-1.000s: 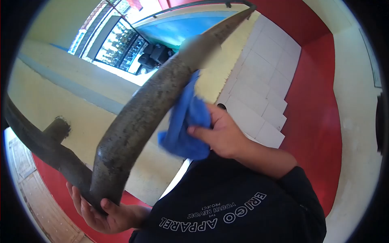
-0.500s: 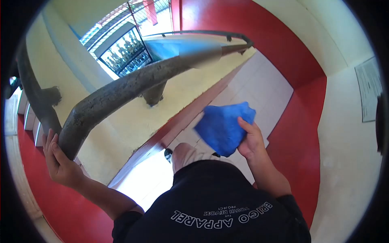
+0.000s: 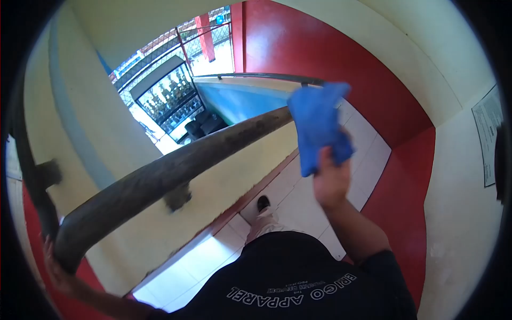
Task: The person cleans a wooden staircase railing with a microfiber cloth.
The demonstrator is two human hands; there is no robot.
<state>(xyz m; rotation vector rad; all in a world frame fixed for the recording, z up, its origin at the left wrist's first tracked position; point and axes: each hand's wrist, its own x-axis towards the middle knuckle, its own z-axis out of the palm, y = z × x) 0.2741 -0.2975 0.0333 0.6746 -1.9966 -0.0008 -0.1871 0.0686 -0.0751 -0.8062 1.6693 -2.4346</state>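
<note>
A blue cloth (image 3: 316,125) is pinched in my right hand (image 3: 332,184), its thumb showing against the lower part. Held up ahead of me, the cloth overlaps the far stretch of the dark, worn metal handrail (image 3: 181,162) in this view. My left hand (image 3: 57,271) rests against the rail's lower bend at the far left. Its fingers lie along the outer side of the bend, partly hidden and blurred. The rail runs above a cream low wall (image 3: 234,184) and is fixed to it by a short bracket (image 3: 177,197).
White floor tiles (image 3: 290,210) lie below, with my dark shoe (image 3: 263,202) on them. A red wall (image 3: 320,42) curves round on the right, with a paper notice (image 3: 488,136) on the cream part. Beyond the rail are a glass display case (image 3: 165,101) and a wire-mesh fence (image 3: 224,40).
My right hand has raised the cloth up and forward towards the far rail. My left hand has shifted lower in view at the bend. The view has tilted up and my shoe shows more.
</note>
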